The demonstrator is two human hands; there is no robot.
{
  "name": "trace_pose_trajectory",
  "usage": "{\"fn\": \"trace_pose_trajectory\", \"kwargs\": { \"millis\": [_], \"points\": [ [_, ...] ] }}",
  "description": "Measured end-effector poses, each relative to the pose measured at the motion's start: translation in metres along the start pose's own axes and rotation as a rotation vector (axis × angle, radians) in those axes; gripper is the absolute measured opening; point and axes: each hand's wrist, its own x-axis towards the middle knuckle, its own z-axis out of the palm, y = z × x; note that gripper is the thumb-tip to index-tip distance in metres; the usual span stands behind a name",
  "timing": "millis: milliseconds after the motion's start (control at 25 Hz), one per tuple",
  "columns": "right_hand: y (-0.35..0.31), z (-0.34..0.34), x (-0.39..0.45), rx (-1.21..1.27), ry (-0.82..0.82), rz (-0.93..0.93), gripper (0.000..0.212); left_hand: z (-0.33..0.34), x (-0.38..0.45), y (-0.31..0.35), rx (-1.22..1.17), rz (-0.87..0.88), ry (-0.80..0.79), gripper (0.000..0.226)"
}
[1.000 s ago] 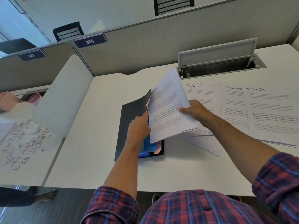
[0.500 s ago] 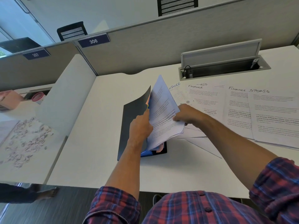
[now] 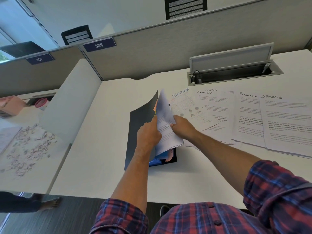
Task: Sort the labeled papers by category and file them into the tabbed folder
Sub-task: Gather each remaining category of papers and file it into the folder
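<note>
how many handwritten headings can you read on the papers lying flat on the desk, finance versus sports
FINANCE headings: 3
SPORTS headings: 1 fully visible; another heading is mostly covered, so left uncounted
Total: 4

White desk (image 3: pixel 104 149), head view. Dark tabbed folder (image 3: pixel 140 122), cover raised and tilted left, blue and orange dividers showing at its lower edge. Left hand (image 3: pixel 148 137), fingers curled, index finger extended up against the folder's inner edge. Right hand (image 3: pixel 181 127) pinching a sheaf of printed papers (image 3: pixel 166 130), held upright in the folder's opening. To the right, flat on the desk: overlapping sheets headed FINANCE (image 3: pixel 206 110) and a stack headed SPORTS (image 3: pixel 287 124). Behind them, an open cable tray (image 3: pixel 234 73). Grey partition with plate 306 (image 3: pixel 99 45).
</note>
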Motion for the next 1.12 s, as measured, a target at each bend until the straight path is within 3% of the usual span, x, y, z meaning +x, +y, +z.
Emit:
{"fn": "trace_pose_trajectory", "kwargs": {
  "millis": [440, 600, 840, 960, 1120],
  "points": [
    [-0.009, 0.045, 0.011, -0.188, -0.182, -0.086, 0.02, -0.005, -0.006, 0.012, -0.045, 0.023, 0.043, 0.049],
    [-0.01, 0.051, 0.016, -0.303, -0.283, -0.119, 0.022, -0.004, -0.009, 0.016, -0.101, 0.016, 0.019, 0.06],
    [0.001, 0.039, 0.006, -0.339, -0.205, -0.219, 0.024, -0.001, -0.01, 0.016, -0.043, 0.035, 0.007, 0.051],
    [0.024, 0.027, -0.009, -0.256, -0.177, -0.257, 0.038, 0.006, -0.011, 0.012, 0.006, 0.035, -0.005, 0.05],
    [0.063, 0.023, -0.031, -0.554, -0.33, -0.415, 0.04, 0.019, -0.014, 0.007, 0.028, 0.011, 0.0, 0.058]
  ]
}}
